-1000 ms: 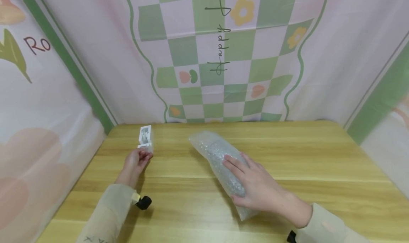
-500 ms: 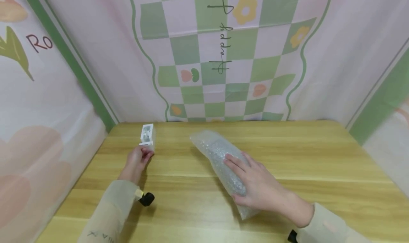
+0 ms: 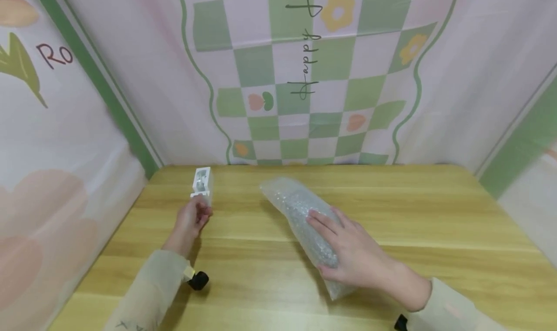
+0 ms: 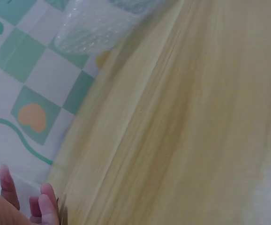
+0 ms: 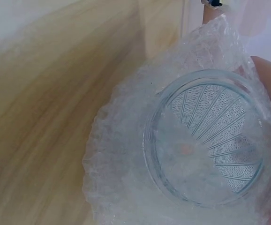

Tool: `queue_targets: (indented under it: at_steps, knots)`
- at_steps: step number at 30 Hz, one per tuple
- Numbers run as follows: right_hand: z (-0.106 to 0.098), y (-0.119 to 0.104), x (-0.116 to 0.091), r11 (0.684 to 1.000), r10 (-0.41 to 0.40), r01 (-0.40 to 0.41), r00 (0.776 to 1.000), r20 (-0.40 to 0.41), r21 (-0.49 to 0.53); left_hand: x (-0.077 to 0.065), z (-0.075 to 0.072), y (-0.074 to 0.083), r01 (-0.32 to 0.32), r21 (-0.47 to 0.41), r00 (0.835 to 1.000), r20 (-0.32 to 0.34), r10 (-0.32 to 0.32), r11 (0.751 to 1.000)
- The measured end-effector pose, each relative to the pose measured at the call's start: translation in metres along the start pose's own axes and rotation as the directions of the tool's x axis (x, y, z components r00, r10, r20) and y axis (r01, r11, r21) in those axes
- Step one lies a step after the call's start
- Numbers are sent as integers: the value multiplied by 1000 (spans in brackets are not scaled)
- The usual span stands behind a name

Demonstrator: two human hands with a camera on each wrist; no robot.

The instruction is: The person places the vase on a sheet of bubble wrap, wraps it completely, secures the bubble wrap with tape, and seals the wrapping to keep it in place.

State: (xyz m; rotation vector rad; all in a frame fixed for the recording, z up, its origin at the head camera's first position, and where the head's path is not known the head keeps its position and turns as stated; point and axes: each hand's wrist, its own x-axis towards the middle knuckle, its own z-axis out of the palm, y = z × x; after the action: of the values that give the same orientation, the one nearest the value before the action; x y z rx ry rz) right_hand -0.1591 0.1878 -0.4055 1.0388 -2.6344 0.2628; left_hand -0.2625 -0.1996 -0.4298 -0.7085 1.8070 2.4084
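My right hand (image 3: 361, 256) grips a bubble-wrapped glass (image 3: 300, 208) lying slantwise on the wooden table. The thumb lies along its near side and the fingers spread over the top. In the right wrist view, the glass's round end (image 5: 206, 140) with fan-shaped ridges shows through the clear wrap. My left hand (image 3: 190, 222) is at the near end of a small white box (image 3: 202, 181) with a dark picture or window on top, near the table's back left. The left wrist view shows its fingers (image 4: 46, 204) loosely bent and apart beside the box, which is largely out of that view.
The wooden table (image 3: 243, 273) reaches back to a hanging cloth (image 3: 291, 79) with green checks and flowers. Another printed cloth (image 3: 65, 200) hangs on the left. A black wrist camera (image 3: 198, 280) sits on my left sleeve.
The white box has turned slightly and now stands with its side showing. My left fingers appear to have loosened at its near end. My right hand stays on the wrapped glass.
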Motion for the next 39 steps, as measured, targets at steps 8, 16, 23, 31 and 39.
queue_targets:
  at_steps: [8,16,23,31,39]
  knots:
    - [0,1,-1,999,35,-35,999,3,39,-10,11,3,-26,234,998,65,11,972]
    - [-1,0,-1,997,43,-45,999,19,62,-21,27,5,-147,439,973,224,51,886]
    - [-2,-2,-1,996,56,-59,998,42,62,-44,55,1,-232,499,932,360,44,835]
    - [-3,-2,1,997,55,-57,998,40,49,-66,91,-1,-297,476,872,489,32,828]
    - [-4,-3,0,997,55,-57,998,41,51,-76,115,-2,-370,418,778,627,31,830]
